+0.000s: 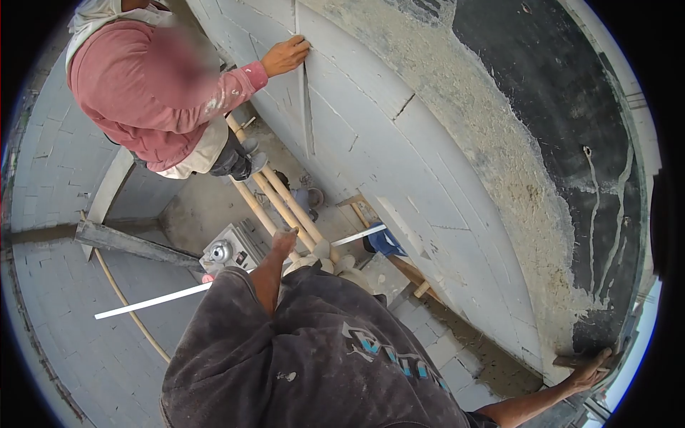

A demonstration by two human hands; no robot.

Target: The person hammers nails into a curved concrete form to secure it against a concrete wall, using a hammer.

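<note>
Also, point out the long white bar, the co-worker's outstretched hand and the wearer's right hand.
Long white bar [153, 300]: head view, on its left-hand stretch.
Co-worker's outstretched hand [283, 57]: head view, back of the hand.
Right hand [589, 372]: head view, middle of the hand.

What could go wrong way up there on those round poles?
The other worker is standing on round poles, so a shoe might roll or slip, and the floor looks far below. The long white bar sticks out sideways and could bump something. The right hand is by rough wood, so maybe a splinter.
</note>
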